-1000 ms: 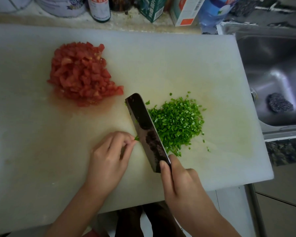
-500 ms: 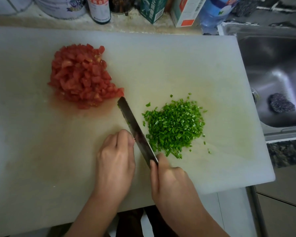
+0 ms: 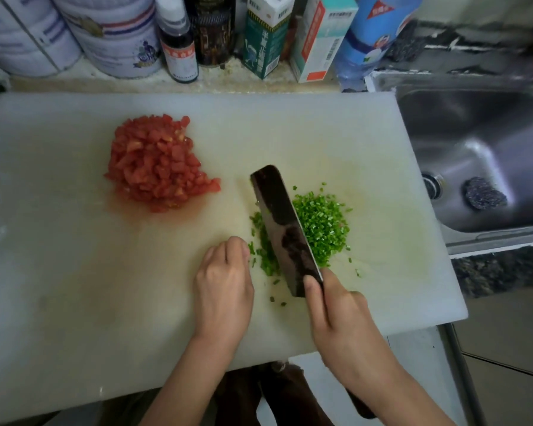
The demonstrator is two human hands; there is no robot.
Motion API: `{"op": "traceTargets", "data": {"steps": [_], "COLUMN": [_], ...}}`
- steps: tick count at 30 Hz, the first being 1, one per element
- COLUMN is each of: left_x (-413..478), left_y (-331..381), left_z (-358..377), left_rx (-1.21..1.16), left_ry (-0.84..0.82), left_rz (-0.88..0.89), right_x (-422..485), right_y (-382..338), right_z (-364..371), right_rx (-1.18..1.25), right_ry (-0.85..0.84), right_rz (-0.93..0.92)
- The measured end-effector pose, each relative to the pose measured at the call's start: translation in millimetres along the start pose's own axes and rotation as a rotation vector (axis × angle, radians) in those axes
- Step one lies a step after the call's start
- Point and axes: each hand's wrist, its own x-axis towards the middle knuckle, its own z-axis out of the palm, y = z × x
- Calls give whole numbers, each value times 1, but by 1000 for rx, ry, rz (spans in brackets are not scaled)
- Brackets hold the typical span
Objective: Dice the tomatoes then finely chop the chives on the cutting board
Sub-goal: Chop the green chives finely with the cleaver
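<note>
Bottles and cartons [image 3: 259, 35] line the counter behind the white cutting board [image 3: 74, 272], and a steel sink [image 3: 474, 133] lies to its right. Diced tomatoes [image 3: 157, 164] are heaped on the board's far left part. Chopped chives [image 3: 320, 222] sit right of centre, split by the cleaver [image 3: 285, 229]. The right hand [image 3: 339, 315] grips its handle, thumb on the blade. The left hand [image 3: 225, 278] rests curled beside the chives, with nothing visible in it.
</note>
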Motion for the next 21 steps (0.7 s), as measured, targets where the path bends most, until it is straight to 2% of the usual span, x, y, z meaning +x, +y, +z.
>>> {"op": "traceTargets", "data": {"steps": [8,12,16,19,21], "left_x": [8,12,22,31,33], "left_y": [15,26,35,41,43], "left_z": [10,-1,-2,-2,-1], "left_rx": [-239,-289,-270,-355,-352], "left_ry": [-21,45,33,71,142], "left_rz": [-49,-177,-284,-473,-539], "right_x": [-7,-3,7,22,35], "right_y": [20,31,45,65,80], "right_z": [-39,-52,-69,-87,-100], "right_rx": [151,157,117,102,87], "right_ry": [-19,-26,-83,-144,-193], "right_rz": [156,110,23,-39,-78]}}
